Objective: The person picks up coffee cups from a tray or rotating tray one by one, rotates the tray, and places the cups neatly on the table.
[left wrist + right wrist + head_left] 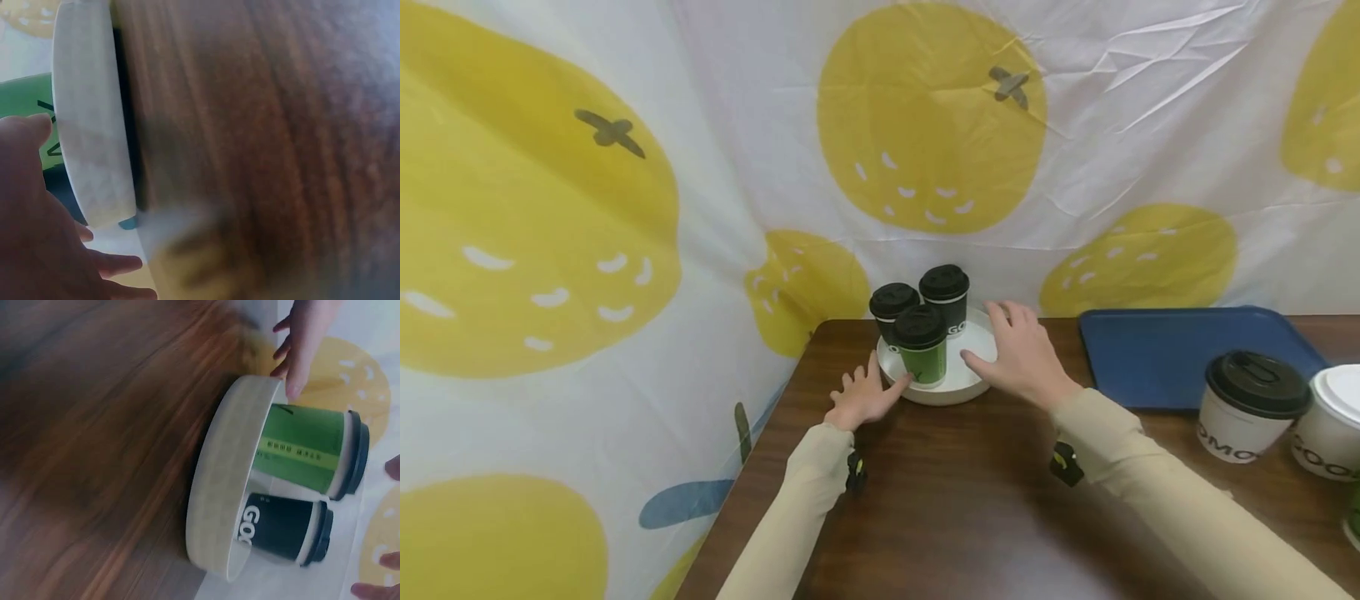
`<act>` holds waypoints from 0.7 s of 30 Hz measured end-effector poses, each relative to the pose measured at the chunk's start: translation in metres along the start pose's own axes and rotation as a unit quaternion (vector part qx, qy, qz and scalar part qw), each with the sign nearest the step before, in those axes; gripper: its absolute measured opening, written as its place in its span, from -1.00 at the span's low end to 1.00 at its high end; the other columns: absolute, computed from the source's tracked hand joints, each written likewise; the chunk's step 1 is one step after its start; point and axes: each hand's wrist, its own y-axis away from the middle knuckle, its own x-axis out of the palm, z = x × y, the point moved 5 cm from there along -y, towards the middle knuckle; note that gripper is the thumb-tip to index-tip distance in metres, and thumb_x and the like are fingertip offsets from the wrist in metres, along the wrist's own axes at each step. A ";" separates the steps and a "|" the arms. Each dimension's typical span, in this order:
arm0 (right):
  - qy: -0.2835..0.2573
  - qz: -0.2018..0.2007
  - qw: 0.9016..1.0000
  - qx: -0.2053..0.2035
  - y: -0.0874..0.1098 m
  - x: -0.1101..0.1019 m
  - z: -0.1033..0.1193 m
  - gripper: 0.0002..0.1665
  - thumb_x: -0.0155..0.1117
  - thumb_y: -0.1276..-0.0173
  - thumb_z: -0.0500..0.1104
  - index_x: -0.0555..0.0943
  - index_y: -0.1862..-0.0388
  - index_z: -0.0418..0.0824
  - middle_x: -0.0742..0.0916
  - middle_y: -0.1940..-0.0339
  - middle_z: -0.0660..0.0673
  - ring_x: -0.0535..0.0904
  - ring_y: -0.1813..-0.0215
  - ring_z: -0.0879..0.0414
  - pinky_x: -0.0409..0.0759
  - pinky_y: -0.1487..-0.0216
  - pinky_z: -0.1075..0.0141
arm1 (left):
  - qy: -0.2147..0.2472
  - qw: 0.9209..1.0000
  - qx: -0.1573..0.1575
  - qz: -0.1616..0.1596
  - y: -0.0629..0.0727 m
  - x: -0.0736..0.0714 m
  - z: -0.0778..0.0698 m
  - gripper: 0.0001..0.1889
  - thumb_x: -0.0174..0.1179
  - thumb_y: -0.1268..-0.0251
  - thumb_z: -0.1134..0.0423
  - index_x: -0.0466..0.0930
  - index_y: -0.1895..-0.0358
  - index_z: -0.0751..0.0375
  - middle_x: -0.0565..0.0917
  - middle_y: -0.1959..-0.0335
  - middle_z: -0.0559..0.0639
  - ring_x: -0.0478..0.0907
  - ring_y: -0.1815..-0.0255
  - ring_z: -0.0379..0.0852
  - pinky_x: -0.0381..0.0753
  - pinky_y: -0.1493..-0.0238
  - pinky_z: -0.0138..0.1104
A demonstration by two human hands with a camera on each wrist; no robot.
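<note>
A round white tray (958, 393) with a raised rim stands on the table near its far left corner. Three lidded paper cups are grouped in it: a green cup (925, 362) in front and two dark ones, a black cup (953, 312) and a partly hidden dark cup (883, 323). My left hand (861, 400) is at the tray's left edge, fingers spread, thumb by the green cup. On the other side my right hand (1022, 357) reaches over the tray's right edge, its thumb and fingers apart with nothing between them.
Right of the tray lies a blue rectangular tray (1195, 354). In front of it stand a white cup with a black lid (1247, 417) and a white-lidded cup (1333, 425). A fruit-print curtain (760, 150) hangs along the table's back and left edges.
</note>
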 end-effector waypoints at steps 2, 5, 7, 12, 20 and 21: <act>-0.022 0.014 1.000 0.001 -0.009 0.009 0.005 -0.07 0.41 -0.31 0.10 0.37 -0.46 -0.46 0.52 -0.37 -0.52 0.44 -0.41 -0.45 0.48 -0.34 -0.31 | 0.003 1.000 -0.002 0.005 0.001 0.003 0.001 0.03 -0.13 -0.45 -0.44 -0.23 -0.72 0.13 0.05 -0.68 0.38 -0.09 -0.69 0.49 -0.04 -0.55 0.44; -0.042 0.033 0.999 0.012 -0.021 0.023 0.011 -0.01 0.38 -0.34 0.14 0.30 -0.53 -0.43 0.48 -0.43 -0.51 0.42 -0.44 -0.45 0.50 -0.37 -0.28 | 0.010 1.000 -0.006 0.006 0.003 0.006 0.001 0.03 -0.15 -0.46 -0.45 -0.25 -0.72 0.14 0.05 -0.68 0.38 -0.09 -0.70 0.50 -0.05 -0.55 0.45; -0.052 0.044 0.998 0.018 -0.027 0.030 0.015 0.02 0.36 -0.36 0.17 0.26 -0.56 -0.40 0.45 -0.46 -0.51 0.40 -0.47 -0.44 0.50 -0.38 -0.27 | 0.014 1.000 -0.004 -0.001 0.004 0.007 0.000 0.03 -0.15 -0.46 -0.46 -0.25 -0.72 0.15 0.06 -0.68 0.39 -0.08 -0.69 0.50 -0.04 -0.54 0.46; -0.062 0.050 0.997 0.007 -0.036 0.046 0.025 0.06 0.39 -0.34 0.18 0.23 -0.59 -0.40 0.43 -0.48 -0.51 0.40 -0.48 -0.43 0.45 -0.44 -0.26 | 0.001 1.000 -0.009 -0.001 0.003 0.009 -0.002 0.06 -0.19 -0.44 -0.51 -0.31 -0.72 0.10 0.03 -0.69 0.38 -0.09 -0.69 0.50 -0.04 -0.54 0.47; -0.092 0.034 0.995 0.002 -0.040 0.063 0.037 0.10 0.51 -0.23 0.13 0.26 -0.56 -0.39 0.40 -0.48 -0.52 0.39 -0.46 -0.46 0.49 -0.39 -0.27 | -0.005 0.999 -0.032 0.001 0.014 0.018 -0.009 0.08 -0.18 -0.44 -0.52 -0.33 -0.72 0.11 0.02 -0.70 0.37 -0.12 -0.71 0.48 -0.08 -0.56 0.44; -0.097 0.035 0.995 0.005 -0.040 0.064 0.037 0.10 0.52 -0.23 0.12 0.26 -0.56 -0.38 0.39 -0.48 -0.52 0.38 -0.47 -0.45 0.49 -0.39 -0.27 | -0.002 0.999 -0.034 -0.001 0.016 0.018 -0.010 0.08 -0.18 -0.44 -0.52 -0.32 -0.72 0.13 0.02 -0.69 0.38 -0.12 -0.70 0.48 -0.08 -0.56 0.44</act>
